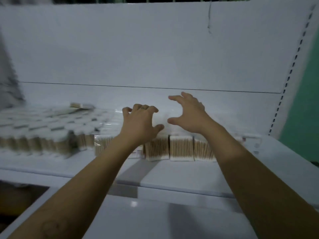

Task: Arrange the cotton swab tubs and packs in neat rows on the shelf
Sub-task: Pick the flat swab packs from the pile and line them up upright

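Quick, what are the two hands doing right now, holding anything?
Left hand: open, fingers bent over the swab packs, gripping nothing; contact unclear.
Right hand: open, fingers spread, holding nothing.

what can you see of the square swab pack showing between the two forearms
The pack is square, clear-wrapped, filled with tan wooden sticks standing on end, white tips at top and bottom. It stands upright in the front row on the white shelf, close between like packs. Nothing visibly grips it.
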### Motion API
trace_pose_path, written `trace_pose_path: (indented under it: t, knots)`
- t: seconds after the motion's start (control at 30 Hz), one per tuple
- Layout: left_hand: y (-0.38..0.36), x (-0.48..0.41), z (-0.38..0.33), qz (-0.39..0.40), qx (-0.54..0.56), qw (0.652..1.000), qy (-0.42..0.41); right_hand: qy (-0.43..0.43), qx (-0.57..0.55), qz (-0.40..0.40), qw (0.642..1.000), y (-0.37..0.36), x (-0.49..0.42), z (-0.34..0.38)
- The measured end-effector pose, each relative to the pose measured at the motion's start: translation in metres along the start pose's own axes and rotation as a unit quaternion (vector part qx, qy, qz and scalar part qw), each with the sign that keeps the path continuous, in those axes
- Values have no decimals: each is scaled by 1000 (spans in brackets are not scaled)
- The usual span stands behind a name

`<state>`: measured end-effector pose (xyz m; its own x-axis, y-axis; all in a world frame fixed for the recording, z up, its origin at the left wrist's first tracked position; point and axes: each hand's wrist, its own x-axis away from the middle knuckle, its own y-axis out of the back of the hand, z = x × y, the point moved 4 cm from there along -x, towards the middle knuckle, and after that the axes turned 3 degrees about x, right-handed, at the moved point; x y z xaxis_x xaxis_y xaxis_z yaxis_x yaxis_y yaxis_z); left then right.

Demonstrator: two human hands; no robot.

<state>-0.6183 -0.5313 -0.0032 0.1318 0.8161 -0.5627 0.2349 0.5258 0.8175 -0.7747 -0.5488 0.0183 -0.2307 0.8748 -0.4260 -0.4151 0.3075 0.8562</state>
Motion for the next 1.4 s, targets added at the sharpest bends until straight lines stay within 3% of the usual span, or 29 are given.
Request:
trace_pose_path:
  t: [0.4, 0.5, 0.67, 0.97, 1.2, 1.4]
  knots:
    - [72, 22, 269, 17, -42, 983, 180, 155, 59, 140, 976, -122, -100, 233]
    - [82, 25, 326, -5, -1, 977, 214, 166, 65, 153, 972, -147, -121, 274]
    - [74, 1, 391, 52, -8, 972, 229, 149, 66, 159, 974, -176, -148, 308]
    - [40, -51, 439, 160, 59, 951, 259, 133, 70, 144, 978, -183, -155, 316]
    - [15, -65, 444, 239, 37, 931, 272, 118, 88, 136, 980, -178, -156, 301]
    - [57, -74, 428, 106, 29, 970, 216, 109, 64, 115, 985, -164, -164, 294]
